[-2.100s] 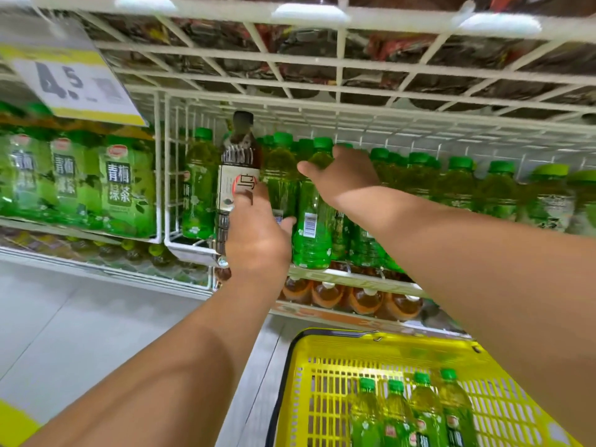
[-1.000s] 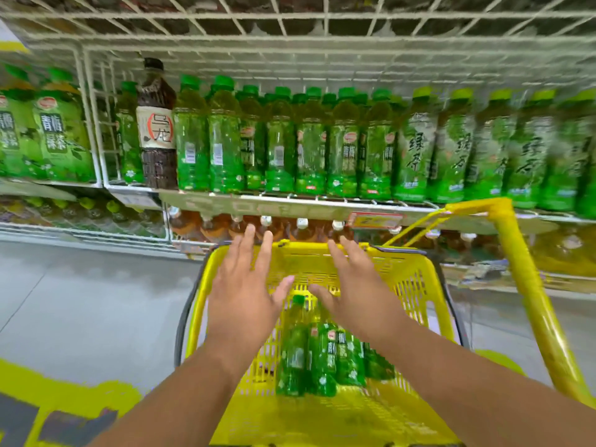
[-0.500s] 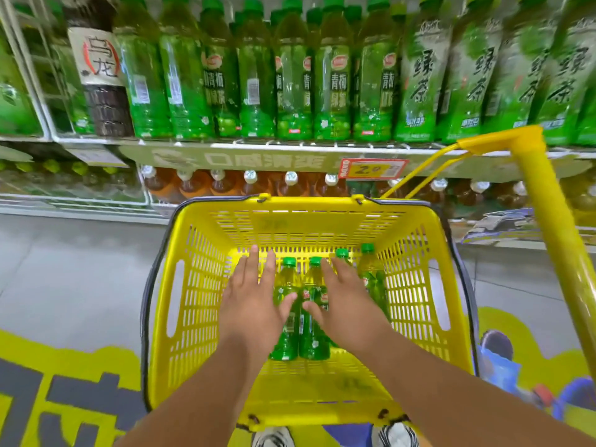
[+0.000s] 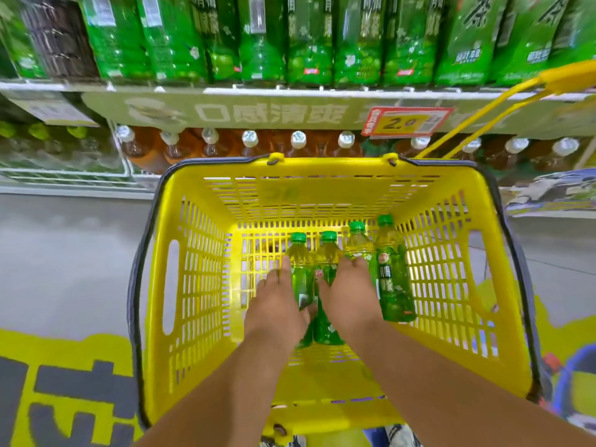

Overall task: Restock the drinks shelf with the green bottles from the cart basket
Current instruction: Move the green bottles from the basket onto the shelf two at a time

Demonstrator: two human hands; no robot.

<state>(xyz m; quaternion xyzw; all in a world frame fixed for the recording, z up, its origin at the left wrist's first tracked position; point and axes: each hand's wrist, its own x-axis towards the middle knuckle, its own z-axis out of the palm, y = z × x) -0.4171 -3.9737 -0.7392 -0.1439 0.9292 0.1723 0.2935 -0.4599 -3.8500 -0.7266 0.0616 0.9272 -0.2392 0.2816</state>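
Note:
Several green bottles lie side by side on the floor of the yellow cart basket (image 4: 193, 285), caps pointing at the shelf. My left hand (image 4: 277, 304) is down on the leftmost bottle (image 4: 300, 253), fingers on its left side and thumb on its right. My right hand (image 4: 348, 298) covers the third bottle (image 4: 356, 243), fingers curled over it. Between my hands lies a free bottle (image 4: 327, 330), and another (image 4: 393, 285) lies right of my right hand. The drinks shelf (image 4: 290, 112) above the basket is lined with upright green bottles (image 4: 309, 37).
A dark brown bottle (image 4: 61, 37) stands at the left end of the green row. Amber bottles with white caps (image 4: 251, 146) fill the lower shelf behind the basket. The yellow cart handle (image 4: 567, 77) slants up at right. A red price tag (image 4: 406, 122) hangs on the shelf rail.
Both hands left the shelf, came down into the basket and now lie lower, wrapped on two bottles. The view has tilted down and closer to the basket.

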